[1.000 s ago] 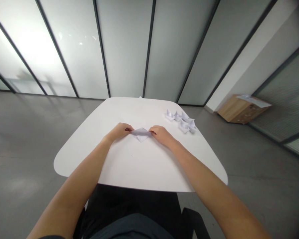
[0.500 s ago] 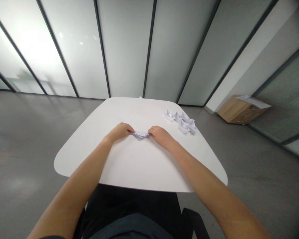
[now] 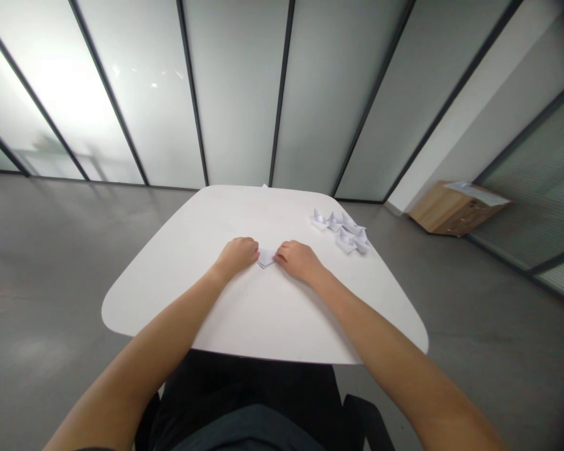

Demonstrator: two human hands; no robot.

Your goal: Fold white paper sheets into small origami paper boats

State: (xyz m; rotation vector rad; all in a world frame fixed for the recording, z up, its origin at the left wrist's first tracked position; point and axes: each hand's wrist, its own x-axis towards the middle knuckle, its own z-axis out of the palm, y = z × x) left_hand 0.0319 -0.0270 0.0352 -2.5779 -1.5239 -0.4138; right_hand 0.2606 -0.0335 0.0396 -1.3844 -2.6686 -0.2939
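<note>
Folded paper pinched between both hands' fingers

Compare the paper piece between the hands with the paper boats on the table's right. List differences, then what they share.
The paper piece lies low and flat; the paper boats stand with raised points. The paper piece is single; the paper boats are several, clustered. The left hand and right hand pinch the paper piece; the paper boats sit untouched. Both are white folded paper on the table.

white folded paper on a white table.
</note>
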